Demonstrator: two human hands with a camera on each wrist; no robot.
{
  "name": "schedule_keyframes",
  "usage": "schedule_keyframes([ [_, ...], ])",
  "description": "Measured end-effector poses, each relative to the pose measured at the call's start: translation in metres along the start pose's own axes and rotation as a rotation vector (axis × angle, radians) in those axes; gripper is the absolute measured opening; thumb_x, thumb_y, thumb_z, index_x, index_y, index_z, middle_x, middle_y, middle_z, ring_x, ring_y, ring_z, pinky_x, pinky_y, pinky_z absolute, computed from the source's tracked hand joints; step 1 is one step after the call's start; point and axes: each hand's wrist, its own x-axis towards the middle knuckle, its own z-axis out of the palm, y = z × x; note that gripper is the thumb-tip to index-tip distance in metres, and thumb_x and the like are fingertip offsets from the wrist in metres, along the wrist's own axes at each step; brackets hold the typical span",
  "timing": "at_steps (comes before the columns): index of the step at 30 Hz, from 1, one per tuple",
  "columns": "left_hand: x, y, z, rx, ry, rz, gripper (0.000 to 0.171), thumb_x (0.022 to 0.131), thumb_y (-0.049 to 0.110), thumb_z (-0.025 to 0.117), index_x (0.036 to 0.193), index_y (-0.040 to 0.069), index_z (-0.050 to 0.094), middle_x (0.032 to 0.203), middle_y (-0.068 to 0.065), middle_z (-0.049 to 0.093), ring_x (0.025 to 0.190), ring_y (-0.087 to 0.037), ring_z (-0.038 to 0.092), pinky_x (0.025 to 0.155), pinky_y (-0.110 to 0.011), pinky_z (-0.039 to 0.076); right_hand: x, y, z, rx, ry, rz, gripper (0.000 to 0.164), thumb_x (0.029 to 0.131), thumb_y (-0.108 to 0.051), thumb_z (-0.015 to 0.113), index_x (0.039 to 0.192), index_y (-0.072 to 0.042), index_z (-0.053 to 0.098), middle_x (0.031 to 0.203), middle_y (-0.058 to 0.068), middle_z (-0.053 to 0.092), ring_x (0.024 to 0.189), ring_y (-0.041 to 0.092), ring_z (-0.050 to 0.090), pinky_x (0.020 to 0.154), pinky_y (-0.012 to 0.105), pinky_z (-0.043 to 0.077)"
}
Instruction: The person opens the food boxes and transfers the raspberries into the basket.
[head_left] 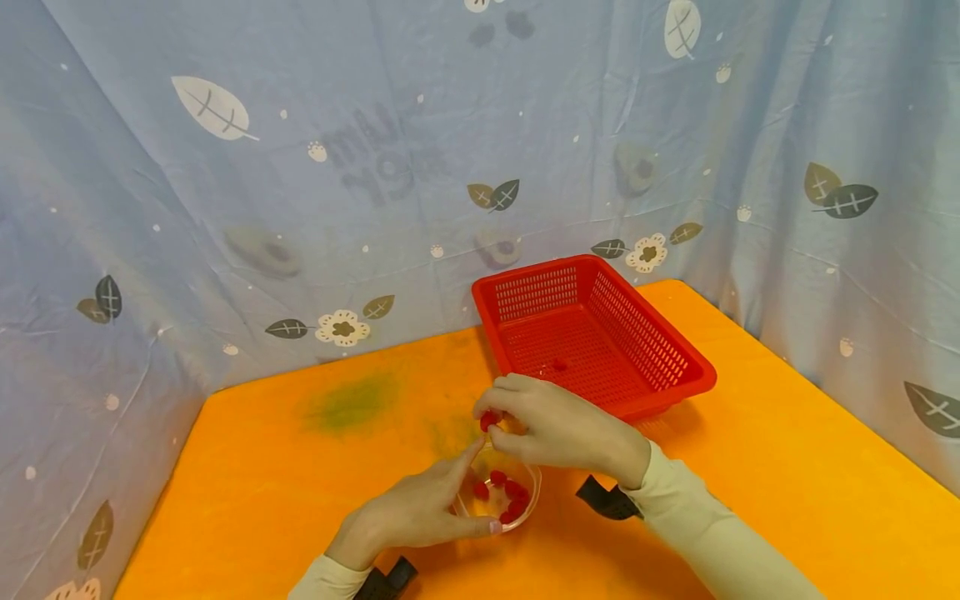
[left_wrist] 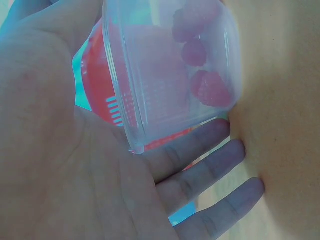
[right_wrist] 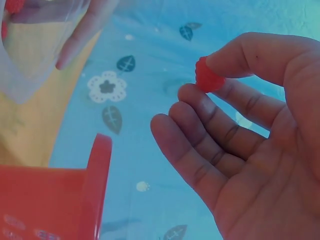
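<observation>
A raspberry [right_wrist: 209, 76] is pinched between the thumb and fingers of my right hand [head_left: 558, 421], raised over the far rim of a clear plastic tub. The tub [head_left: 534, 477] stands on the orange table, with several raspberries [head_left: 516, 490] lying on its bottom. My left hand [head_left: 420, 504] holds the tub from the left side, its thumb along the near rim and its index finger along the far side. In the left wrist view the other fingers [left_wrist: 200, 175] lie nearly straight against the tub's lower side.
Behind the right hand stands a red plastic basket [head_left: 675, 346] with slotted walls; a small red piece [head_left: 559, 364] lies on its floor. An orange cloth [head_left: 262, 483] covers the table. Blue leaf-patterned curtains [head_left: 420, 167] hang along the back and sides.
</observation>
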Motion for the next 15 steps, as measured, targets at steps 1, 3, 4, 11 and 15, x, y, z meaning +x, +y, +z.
schedule_keyframes([
  [1, 0.0003, 0.0001, 0.0000, 0.001, 0.000, -0.002, 0.107, 0.086, 0.077, 0.058, 0.165, 0.026, 0.007, 0.147, 0.001, 0.051, 0.126, -0.020, 0.055, 0.103, -0.047, 0.050, 0.0000, 0.0002, -0.0008, -0.004, 0.012, 0.003, 0.012, 0.094, -0.020, 0.067, 0.106, -0.023, 0.068, 0.099, -0.013, 0.060, 0.086, 0.008, 0.053, 0.079, 0.021, 0.051],
  [3, 0.0006, 0.0004, 0.0000, 0.004, 0.000, -0.005, 0.107, 0.087, 0.077, 0.057, 0.165, 0.024, 0.007, 0.150, 0.000, 0.049, 0.132, -0.023, 0.052, 0.106, -0.050, 0.048, 0.0002, 0.0007, -0.0022, -0.011, 0.033, 0.012, 0.012, 0.095, -0.021, 0.067, 0.107, -0.023, 0.069, 0.098, -0.014, 0.060, 0.084, 0.006, 0.051, 0.077, 0.019, 0.050],
  [4, 0.0007, 0.0005, 0.0000, 0.001, -0.002, -0.008, 0.107, 0.087, 0.076, 0.058, 0.165, 0.023, 0.008, 0.151, -0.001, 0.049, 0.134, -0.024, 0.051, 0.107, -0.051, 0.047, 0.0003, 0.0008, -0.0027, -0.015, 0.045, 0.015, 0.012, 0.095, -0.021, 0.067, 0.106, -0.023, 0.069, 0.097, -0.013, 0.060, 0.083, 0.005, 0.050, 0.075, 0.019, 0.050],
  [11, -0.0005, 0.0016, -0.0010, -0.006, -0.014, -0.035, 0.107, 0.087, 0.075, 0.059, 0.165, 0.025, 0.007, 0.158, -0.008, 0.043, 0.140, -0.029, 0.048, 0.108, -0.053, 0.046, 0.0008, 0.0022, -0.0039, -0.040, 0.068, 0.027, 0.009, 0.095, -0.022, 0.067, 0.104, -0.023, 0.069, 0.094, -0.011, 0.062, 0.080, 0.005, 0.049, 0.071, 0.018, 0.048],
  [15, -0.0010, 0.0018, -0.0010, -0.005, -0.013, -0.036, 0.108, 0.086, 0.076, 0.059, 0.165, 0.024, 0.007, 0.157, -0.008, 0.044, 0.139, -0.029, 0.048, 0.107, -0.053, 0.046, 0.0007, 0.0035, -0.0042, -0.045, 0.074, 0.024, 0.009, 0.095, -0.022, 0.067, 0.103, -0.024, 0.069, 0.094, -0.012, 0.062, 0.078, 0.005, 0.050, 0.070, 0.018, 0.048],
])
